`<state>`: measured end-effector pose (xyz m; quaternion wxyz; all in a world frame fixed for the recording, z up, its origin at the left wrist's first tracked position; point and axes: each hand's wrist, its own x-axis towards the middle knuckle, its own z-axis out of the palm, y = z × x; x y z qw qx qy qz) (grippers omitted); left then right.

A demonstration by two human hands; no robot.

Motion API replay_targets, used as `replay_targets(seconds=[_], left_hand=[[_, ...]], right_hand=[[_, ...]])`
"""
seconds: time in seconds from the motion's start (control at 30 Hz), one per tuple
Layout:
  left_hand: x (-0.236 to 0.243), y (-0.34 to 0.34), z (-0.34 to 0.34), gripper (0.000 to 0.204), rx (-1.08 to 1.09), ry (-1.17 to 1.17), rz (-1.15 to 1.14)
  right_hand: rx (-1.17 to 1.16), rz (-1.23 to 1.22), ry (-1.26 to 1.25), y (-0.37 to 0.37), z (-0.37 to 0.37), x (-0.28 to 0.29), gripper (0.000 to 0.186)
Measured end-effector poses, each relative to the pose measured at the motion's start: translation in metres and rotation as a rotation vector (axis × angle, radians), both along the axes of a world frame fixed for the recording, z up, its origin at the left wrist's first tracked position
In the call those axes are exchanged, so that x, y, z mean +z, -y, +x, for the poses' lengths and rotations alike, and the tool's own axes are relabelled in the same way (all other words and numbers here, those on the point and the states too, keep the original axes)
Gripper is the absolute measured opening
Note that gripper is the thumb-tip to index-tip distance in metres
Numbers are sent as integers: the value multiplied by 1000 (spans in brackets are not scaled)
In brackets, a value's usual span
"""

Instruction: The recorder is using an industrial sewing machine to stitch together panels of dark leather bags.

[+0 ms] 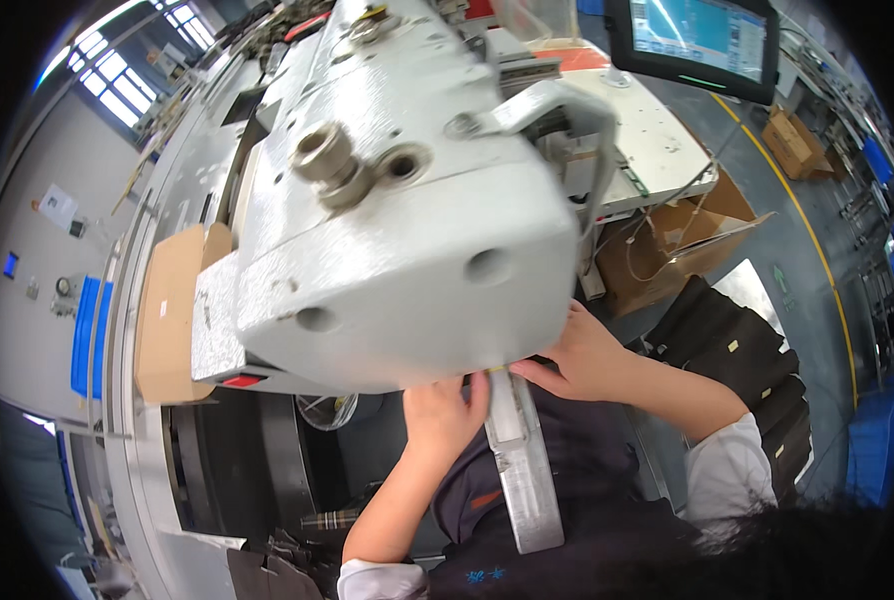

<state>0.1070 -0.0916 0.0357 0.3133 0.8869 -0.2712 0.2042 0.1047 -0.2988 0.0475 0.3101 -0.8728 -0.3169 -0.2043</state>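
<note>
A large white industrial machine head (417,250), which looks like a sewing machine's, fills the middle of the view and covers the work area beneath it. From under its front edge a narrow pale metal arm (525,470) extends toward my body. My left hand (439,418) is at the arm's left side, its thumb beside the bar and its other fingers mostly hidden below the head. On the right side, my right hand (582,355) reaches under the head, thumb pointing at the bar. Whatever the fingertips touch or hold is out of sight.
Dark fabric pieces (732,370) lie stacked at my right, near an open cardboard box (667,250). A screen (697,42) hangs above the white table (667,150). Brown cardboard (172,310) stands left, beside a blue bin (89,335). More dark pieces (282,565) are at lower left.
</note>
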Motion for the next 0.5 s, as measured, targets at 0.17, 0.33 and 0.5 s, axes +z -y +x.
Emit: replay_targets(seconds=[0.17, 0.33, 0.5], left_hand=[[-17, -15, -5, 13, 5, 29, 0], [-24, -9, -9, 25, 87, -46, 6], [-23, -11, -11, 16, 125, -168, 15]], right_hand=[[-565, 339, -34, 81, 65, -48, 14], [-987, -184, 164, 217, 154, -125, 21], [-931, -287, 55, 224, 164, -119, 21]])
